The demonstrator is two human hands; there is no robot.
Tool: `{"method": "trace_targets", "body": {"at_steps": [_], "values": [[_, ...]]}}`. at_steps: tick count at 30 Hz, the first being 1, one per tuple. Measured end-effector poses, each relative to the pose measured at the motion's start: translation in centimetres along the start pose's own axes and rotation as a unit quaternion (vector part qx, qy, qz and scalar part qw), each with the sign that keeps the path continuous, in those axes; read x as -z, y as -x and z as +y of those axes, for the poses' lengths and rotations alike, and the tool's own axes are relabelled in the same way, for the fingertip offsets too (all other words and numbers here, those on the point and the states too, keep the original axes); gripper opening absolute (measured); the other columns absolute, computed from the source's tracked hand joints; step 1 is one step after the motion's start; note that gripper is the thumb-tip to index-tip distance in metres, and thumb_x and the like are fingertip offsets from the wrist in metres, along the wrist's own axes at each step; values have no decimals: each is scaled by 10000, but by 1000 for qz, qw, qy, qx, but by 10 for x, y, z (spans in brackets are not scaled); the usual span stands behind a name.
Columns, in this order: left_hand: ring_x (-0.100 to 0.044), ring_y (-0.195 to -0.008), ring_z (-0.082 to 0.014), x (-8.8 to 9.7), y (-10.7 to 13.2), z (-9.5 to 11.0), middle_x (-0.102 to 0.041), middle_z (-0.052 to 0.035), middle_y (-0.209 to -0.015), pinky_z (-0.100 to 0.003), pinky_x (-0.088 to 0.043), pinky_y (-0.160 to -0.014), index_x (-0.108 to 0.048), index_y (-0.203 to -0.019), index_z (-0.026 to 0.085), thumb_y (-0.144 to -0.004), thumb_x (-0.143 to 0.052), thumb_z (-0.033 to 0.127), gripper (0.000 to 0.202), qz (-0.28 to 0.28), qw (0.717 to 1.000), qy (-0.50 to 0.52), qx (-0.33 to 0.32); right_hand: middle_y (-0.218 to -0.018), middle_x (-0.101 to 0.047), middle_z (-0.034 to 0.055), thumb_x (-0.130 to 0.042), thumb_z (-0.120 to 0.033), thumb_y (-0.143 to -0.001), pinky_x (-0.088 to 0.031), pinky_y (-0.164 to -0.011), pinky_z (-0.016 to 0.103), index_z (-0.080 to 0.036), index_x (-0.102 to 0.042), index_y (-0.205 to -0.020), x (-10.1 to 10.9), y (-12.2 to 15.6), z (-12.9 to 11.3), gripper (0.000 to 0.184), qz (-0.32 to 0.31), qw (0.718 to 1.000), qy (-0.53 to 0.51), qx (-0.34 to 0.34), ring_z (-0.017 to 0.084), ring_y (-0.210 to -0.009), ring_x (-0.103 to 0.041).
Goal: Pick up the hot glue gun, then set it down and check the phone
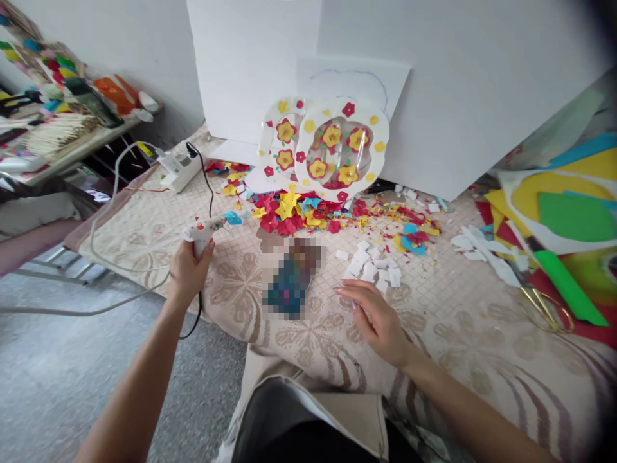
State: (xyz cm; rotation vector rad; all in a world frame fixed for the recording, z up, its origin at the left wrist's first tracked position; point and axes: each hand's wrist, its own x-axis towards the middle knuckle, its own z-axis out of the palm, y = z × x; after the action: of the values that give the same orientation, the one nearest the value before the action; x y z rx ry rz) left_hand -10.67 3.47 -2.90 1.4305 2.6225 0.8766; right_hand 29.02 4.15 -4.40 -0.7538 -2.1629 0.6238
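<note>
Two bare hands were out over a patterned mat (457,334) spread on a grey floor. The left hand (189,270) was closed around the grip of a white glue gun (206,229), which sat at the left edge of the mat with its nozzle pointing right toward a pile of paper flowers (294,215); a black cord (208,186) ran from the gun back to a power strip (179,168) at the far left. The right hand (376,318) hovered palm down above the near middle of the mat, fingers open and loosely spread, holding nothing. Just left of it lay a blurred dark object (292,276), too indistinct to identify. Small white paper squares (373,263) were scattered just beyond the right hand's fingertips. Farther back, a white cut-out (328,151) decorated with red and yellow flowers leaned against a white board (434,77), with the flower pile lying at its foot. Red, yellow and blue scraps trailed right from that pile. On the far right lay coloured sheets (573,212), a green strip (563,280) and gold scissors (544,308).
</note>
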Motion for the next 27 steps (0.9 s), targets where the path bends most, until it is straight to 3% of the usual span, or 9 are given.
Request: {"method": "trace_targets", "body": {"at_steps": [4,8,12,16,19,22,25,27], "values": [[-478,-587,-170,-2,2,2,-509,2,-659,-292,-338,-578,-585,-957,188,-813,-541,502,349,-10,1000,7,-8,-1149,-666,77,-433,-30,-892,-523,-985,426,-229,-542,-1267,1,-12,-1,438,-24,999,-15,32,210,-1191,-551],[-462,-575,-159,-3,1,1,-502,3,-651,-291,-346,-581,-591,-984,182,-823,-539,486,348,-9,1000,7,-11,-1178,-669,78,-440,-81,-925,-486,-1039,465,-199,-598,-1191,-16,-63,-2,331,-85,992,1,96,221,-1234,-520],[-481,-592,-163,-3,0,2,-523,-4,-674,-292,-361,-591,-599,-986,177,-815,-554,482,353,-3,1000,14,-6,-1265,-625,106,-429,-111,-941,-409,-1106,505,-172,-661,-1123,-65,-140,-2,301,-157,974,85,136,263,-1339,-424],[-480,-586,-163,-2,0,3,-523,1,-667,-284,-348,-573,-603,-1022,171,-816,-550,501,392,1,999,35,2,-1440,-478,126,-455,-88,-927,-308,-1145,561,-176,-673,-1105,-124,-198,0,295,-225,948,188,126,333,-1448,-252],[-487,-592,-166,-2,0,1,-528,-2,-670,-285,-349,-572,-609,-1027,159,-819,-534,519,423,10,999,52,-4,-1501,-407,114,-435,-105,-947,-236,-1154,625,-187,-652,-1102,-156,-218,5,278,-239,939,220,111,364,-1476,-177],[-480,-586,-160,-3,0,-3,-531,-7,-678,-286,-345,-572,-614,-1021,149,-822,-531,517,427,8,999,53,-8,-1515,-395,109,-404,-122,-963,-211,-1145,668,-187,-617,-1123,-174,-228,11,275,-243,936,229,112,368,-1485,-143],[-486,-597,-160,-3,0,-6,-547,-14,-700,-288,-348,-579,-614,-1040,150,-830,-528,514,429,10,998,58,-10,-1490,-428,140,-331,-57,-951,-232,-1137,666,-143,-589,-1159,-176,-235,12,343,-249,933,237,108,366,-1477,-162],[-492,-604,-162,-3,0,-7,-553,-16,-704,-289,-358,-587,-616,-1040,157,-828,-532,521,429,14,998,56,-4,-1438,-478,164,-328,-37,-932,-271,-1135,619,-109,-581,-1177,-166,-241,12,359,-238,938,228,107,358,-1453,-218]]}}
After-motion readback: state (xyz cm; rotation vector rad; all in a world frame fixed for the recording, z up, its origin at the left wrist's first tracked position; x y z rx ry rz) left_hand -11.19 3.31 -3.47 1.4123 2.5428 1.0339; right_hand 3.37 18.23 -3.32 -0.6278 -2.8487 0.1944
